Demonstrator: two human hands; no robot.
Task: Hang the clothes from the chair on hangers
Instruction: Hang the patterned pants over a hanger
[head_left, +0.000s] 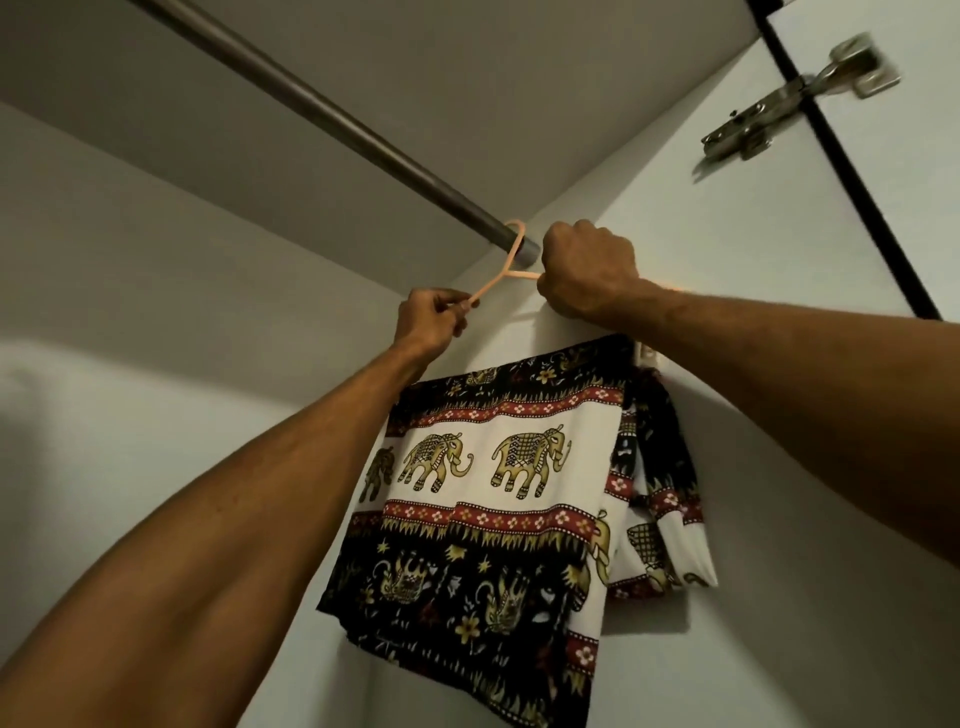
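Note:
A peach plastic hanger (147, 264) has its hook over the right end of the grey wardrobe rail (332, 119). My left hand (431, 319) pinches the hanger's left shoulder arm. My right hand (587, 273) grips its right shoulder arm in a fist, close to the side wall. An elephant-print garment (483, 499) in black, white, red and gold hangs folded over the hanger's lower bar, below both hands. The bar itself is hidden by the cloth and my arms.
The white wardrobe side panel (753, 415) stands right behind the garment. A metal door hinge (795, 98) sits at the upper right on the open door. The rail to the left of the hanger carries nothing in view.

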